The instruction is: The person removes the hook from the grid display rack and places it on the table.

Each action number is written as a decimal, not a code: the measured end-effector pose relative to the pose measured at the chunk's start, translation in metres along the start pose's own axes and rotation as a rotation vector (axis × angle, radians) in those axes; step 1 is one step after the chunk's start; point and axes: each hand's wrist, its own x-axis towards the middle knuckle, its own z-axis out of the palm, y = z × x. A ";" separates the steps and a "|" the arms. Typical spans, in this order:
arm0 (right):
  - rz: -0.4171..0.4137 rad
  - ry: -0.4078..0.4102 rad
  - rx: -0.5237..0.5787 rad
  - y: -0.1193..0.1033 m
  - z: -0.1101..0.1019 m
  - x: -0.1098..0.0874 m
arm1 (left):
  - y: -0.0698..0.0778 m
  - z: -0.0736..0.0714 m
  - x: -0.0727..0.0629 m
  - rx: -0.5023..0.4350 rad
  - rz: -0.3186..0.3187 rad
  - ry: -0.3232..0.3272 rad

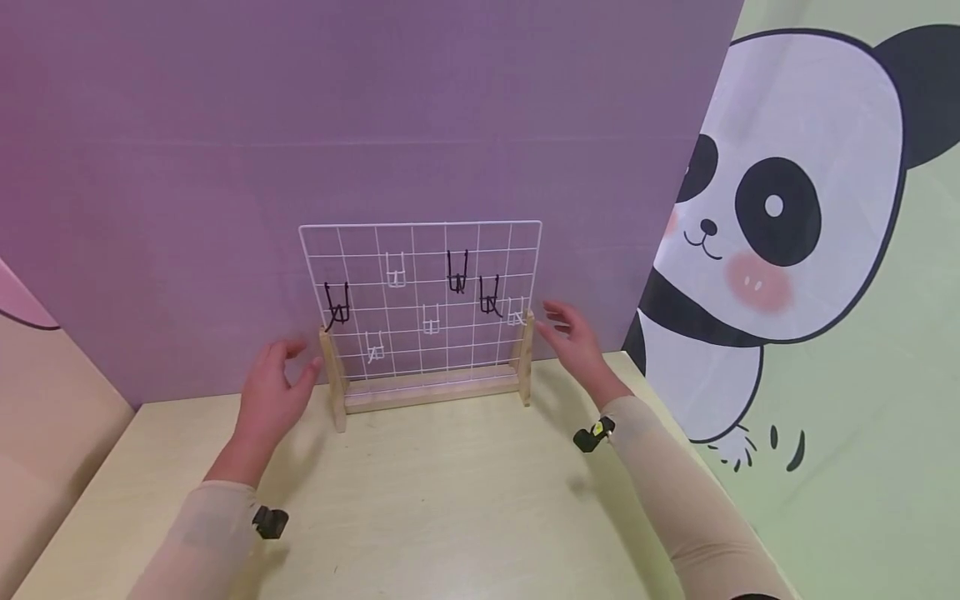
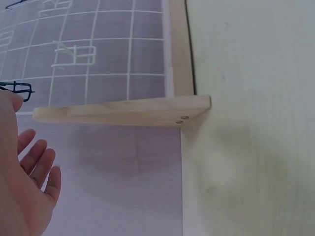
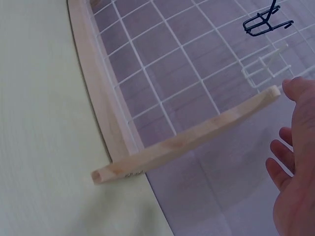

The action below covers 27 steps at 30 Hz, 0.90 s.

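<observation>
A white wire grid rack point(image 1: 420, 223) stands upright in a wooden base point(image 1: 435, 398) with two side posts. Three black hooks point(image 1: 457, 284) and several white hooks point(image 1: 396, 283) hang on it at different heights. My left hand point(image 1: 268, 400) is beside the left post point(image 2: 123, 109), its fingers loosely bent and holding nothing. Beside the right post point(image 3: 187, 140) is my right hand point(image 1: 581, 350), also holding nothing. Its thumb is close to the post's top and a white hook point(image 3: 266, 69); whether it touches is hard to tell.
The rack stands toward the back of a pale wooden table point(image 1: 427, 500), in front of a purple wall panel point(image 1: 375, 108). At the right, a green wall point(image 1: 862, 467) carries a panda picture point(image 1: 825, 108). A peach-coloured panel point(image 1: 45, 417) is at the left.
</observation>
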 end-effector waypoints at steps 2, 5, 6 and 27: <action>0.002 -0.003 0.010 -0.002 0.002 0.002 | 0.002 0.000 0.002 -0.027 0.003 0.008; 0.013 -0.013 0.012 -0.004 0.005 0.004 | 0.008 0.000 0.005 -0.063 0.018 0.030; 0.017 -0.015 0.015 -0.005 0.006 0.005 | 0.010 0.000 0.006 -0.072 0.025 0.042; 0.099 -0.019 0.113 -0.008 0.020 0.017 | 0.047 0.005 0.020 -0.231 0.152 0.213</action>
